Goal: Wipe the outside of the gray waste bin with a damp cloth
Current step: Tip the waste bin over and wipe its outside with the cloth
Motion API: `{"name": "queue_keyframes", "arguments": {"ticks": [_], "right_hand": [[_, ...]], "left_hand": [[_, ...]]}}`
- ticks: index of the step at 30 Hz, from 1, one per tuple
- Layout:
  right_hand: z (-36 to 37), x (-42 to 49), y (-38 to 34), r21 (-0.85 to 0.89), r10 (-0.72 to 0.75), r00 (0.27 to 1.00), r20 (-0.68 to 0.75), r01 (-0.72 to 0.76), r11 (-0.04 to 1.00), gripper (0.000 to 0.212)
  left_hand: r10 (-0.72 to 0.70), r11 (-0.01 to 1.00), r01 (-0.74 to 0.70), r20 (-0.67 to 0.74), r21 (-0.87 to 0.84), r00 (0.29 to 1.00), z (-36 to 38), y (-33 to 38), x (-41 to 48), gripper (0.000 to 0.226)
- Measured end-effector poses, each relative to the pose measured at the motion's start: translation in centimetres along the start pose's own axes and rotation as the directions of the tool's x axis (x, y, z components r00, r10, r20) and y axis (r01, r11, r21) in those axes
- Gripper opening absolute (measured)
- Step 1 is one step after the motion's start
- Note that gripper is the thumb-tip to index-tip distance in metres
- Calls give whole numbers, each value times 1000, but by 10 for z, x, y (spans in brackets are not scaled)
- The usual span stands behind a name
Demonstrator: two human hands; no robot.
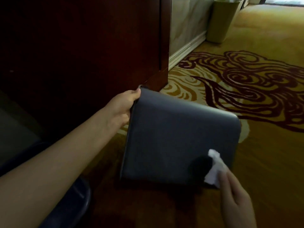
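Observation:
The gray waste bin [177, 139] is tipped over on its side above the carpet, one broad flat side facing up toward me. My left hand [122, 106] grips its rim at the upper left, fingers curled over the edge. My right hand [236, 196] presses a white cloth [213, 168] against the bin's lower right corner. A dark round blotch sits on the bin just left of the cloth; I cannot tell what it is. The bin's opening and inside are hidden.
Dark red-brown wooden furniture [82, 46] fills the left and rear. A second, olive-coloured bin [222, 20] stands by the white baseboard [187, 48] at the back. Yellow carpet with dark red swirls [246, 76] spreads to the right. A dark rounded object [77, 195] lies under my left arm.

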State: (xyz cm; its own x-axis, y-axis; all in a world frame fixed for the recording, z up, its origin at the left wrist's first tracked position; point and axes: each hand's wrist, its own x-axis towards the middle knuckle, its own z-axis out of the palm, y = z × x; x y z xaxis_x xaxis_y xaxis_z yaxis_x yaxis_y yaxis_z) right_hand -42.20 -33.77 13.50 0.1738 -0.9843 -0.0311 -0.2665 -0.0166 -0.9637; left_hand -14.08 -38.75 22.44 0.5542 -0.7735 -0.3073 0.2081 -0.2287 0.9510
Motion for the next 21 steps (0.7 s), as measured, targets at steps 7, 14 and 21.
{"name": "queue_keyframes", "arguments": {"ticks": [7,14,21], "right_hand": [[0,20,-37,157,50,999,19,-53,986,29],[21,22,-75,161,-147,987,59,136,977,28],[77,33,-86,-102,-333,897,289,375,921,41]], "left_hand": [[145,987,-137,91,-87,985,-41,-46,-39,25],[17,995,15,332,-96,943,-76,-78,-77,35],[167,938,-212,180,275,969,-74,-29,-83,66]]}}
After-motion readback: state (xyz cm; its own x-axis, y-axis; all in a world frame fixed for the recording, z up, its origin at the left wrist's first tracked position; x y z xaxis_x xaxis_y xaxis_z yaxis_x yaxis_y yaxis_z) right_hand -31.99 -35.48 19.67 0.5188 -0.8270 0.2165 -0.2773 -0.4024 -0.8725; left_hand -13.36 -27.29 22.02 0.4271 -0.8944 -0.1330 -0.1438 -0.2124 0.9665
